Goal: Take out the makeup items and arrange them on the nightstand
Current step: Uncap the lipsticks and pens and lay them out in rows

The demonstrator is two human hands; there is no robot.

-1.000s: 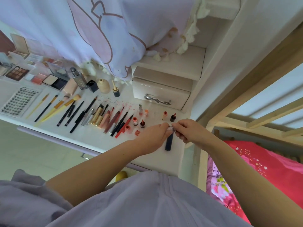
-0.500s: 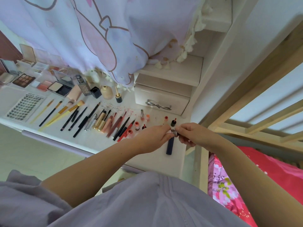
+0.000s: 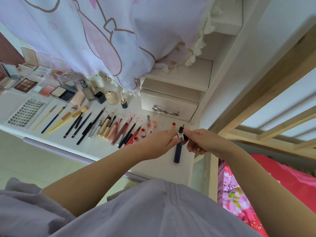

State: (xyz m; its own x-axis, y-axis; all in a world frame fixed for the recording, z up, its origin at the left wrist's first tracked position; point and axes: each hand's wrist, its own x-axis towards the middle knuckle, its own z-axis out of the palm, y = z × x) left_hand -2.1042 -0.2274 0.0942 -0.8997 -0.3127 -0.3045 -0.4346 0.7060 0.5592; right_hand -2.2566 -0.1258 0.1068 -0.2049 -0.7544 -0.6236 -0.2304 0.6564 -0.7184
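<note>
On the white nightstand top (image 3: pixel 106 147) lie rows of makeup: brushes and pencils (image 3: pixel 71 117), lip tubes (image 3: pixel 118 130), small bottles (image 3: pixel 142 132), palettes (image 3: pixel 25 84) and foundation bottles (image 3: pixel 111 97). My left hand (image 3: pixel 159 144) and my right hand (image 3: pixel 200 141) meet over the right end of the row. Both pinch a small dark tube with a white label (image 3: pixel 181 137). A long dark blue tube (image 3: pixel 177 152) lies on the top just below my fingers. A dark-capped little bottle (image 3: pixel 180 129) stands right behind them.
A small drawer box with a metal handle (image 3: pixel 168 106) stands at the back right. A lilac printed curtain (image 3: pixel 95 40) hangs over the back of the top. A wooden bed frame (image 3: pixel 256 106) and pink bedding (image 3: pixel 253 194) are to the right. An eyelash sheet (image 3: pixel 25 112) lies far left.
The view has tilted up slightly. My hands stay together at the right end, and the small labelled tube between my fingers now shows more clearly.
</note>
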